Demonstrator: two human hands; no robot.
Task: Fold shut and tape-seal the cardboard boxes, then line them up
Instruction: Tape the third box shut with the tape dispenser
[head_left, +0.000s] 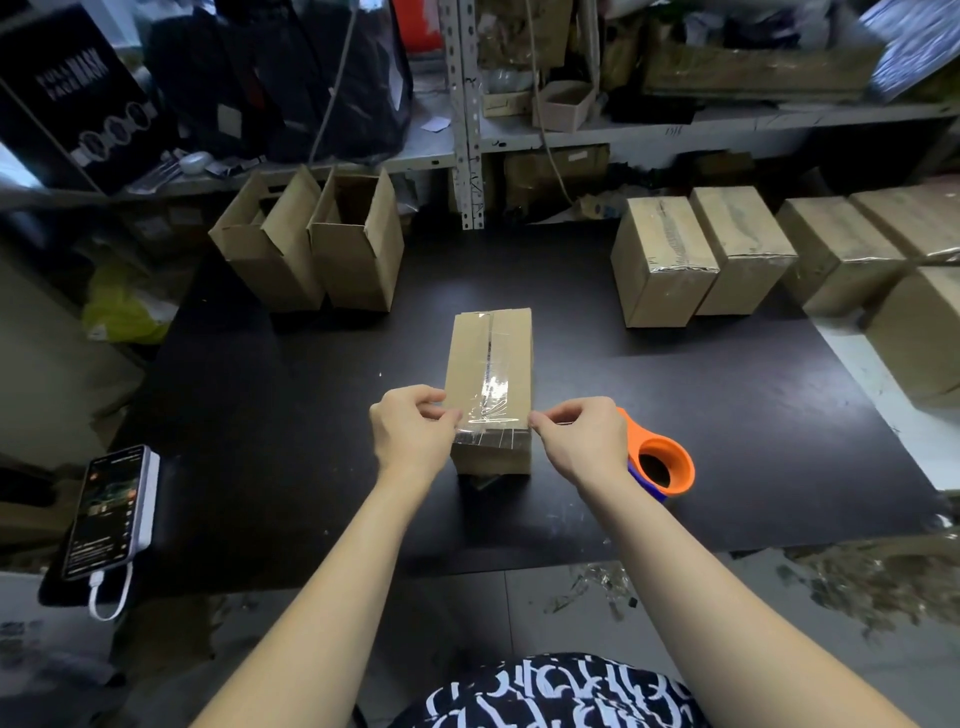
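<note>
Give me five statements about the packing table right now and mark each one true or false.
1. Both hands, left hand and right hand, pinch clear tape at the near end of the centre box. True.
2. The orange tape dispenser is in the left hand. False: it rests on the table beside the right hand.
3. Two open boxes stand far left. True.
4. The phone lies on the right. False: it is at the left edge.
5. The taped boxes on the right are stacked. False: they stand side by side.
</note>
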